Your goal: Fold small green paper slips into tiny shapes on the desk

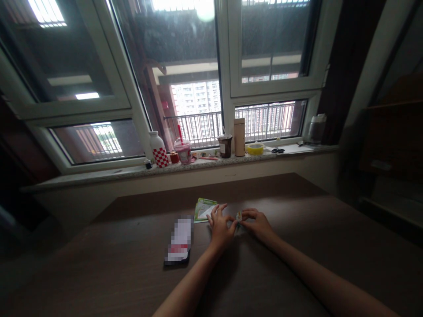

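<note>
A small object (239, 216), whitish with yellow on top and green below, stands between my hands just over the brown table (271, 273). It is too small to tell its kind. My left hand (222, 226) pinches its lower left side with thumb and index finger, the other fingers spread. From the right, my right hand (259, 224) grips it with thumb and fingertips. Green-and-white printed cards (202, 208) lie just beyond my left hand, which partly covers them. To the left lies a phone (180, 240) with its screen blurred out.
Along the windowsill stand a checkered bottle (160, 152), a pink drink cup (183, 152), a dark cup (225, 146) and a tan flask (239, 137). Farther right are yellow tape (255, 149), black scissors (278, 150) and a jar (316, 129). Windows rise behind the sill.
</note>
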Demonstrator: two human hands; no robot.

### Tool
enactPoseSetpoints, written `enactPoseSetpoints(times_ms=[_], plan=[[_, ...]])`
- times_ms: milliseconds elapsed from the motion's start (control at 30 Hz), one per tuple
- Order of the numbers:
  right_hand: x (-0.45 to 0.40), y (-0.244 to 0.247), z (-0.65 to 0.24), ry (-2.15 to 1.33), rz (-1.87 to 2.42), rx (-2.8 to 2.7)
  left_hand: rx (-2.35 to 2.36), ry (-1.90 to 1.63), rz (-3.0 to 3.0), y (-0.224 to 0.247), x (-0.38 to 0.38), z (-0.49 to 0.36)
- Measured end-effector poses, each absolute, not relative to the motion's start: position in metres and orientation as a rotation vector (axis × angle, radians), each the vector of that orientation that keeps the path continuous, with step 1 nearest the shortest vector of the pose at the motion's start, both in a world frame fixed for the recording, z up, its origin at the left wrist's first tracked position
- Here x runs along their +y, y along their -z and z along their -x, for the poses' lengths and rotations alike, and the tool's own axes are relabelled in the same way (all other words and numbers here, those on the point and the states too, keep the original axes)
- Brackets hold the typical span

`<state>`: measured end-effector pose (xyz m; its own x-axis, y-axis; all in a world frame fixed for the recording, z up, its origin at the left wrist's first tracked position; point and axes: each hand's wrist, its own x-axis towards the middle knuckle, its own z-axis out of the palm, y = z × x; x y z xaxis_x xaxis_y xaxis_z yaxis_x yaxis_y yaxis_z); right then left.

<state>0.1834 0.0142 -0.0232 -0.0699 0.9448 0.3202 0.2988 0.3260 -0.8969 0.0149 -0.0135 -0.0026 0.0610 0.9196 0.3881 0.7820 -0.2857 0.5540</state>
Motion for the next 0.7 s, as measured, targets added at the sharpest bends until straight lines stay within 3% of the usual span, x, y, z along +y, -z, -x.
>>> enactPoseSetpoints(times_ms=[700], plan=[[0.015, 0.036, -0.182, -0.609, 1.183, -1.768, 1.736, -1.099, -2.040, 0.005, -0.010, -0.011]])
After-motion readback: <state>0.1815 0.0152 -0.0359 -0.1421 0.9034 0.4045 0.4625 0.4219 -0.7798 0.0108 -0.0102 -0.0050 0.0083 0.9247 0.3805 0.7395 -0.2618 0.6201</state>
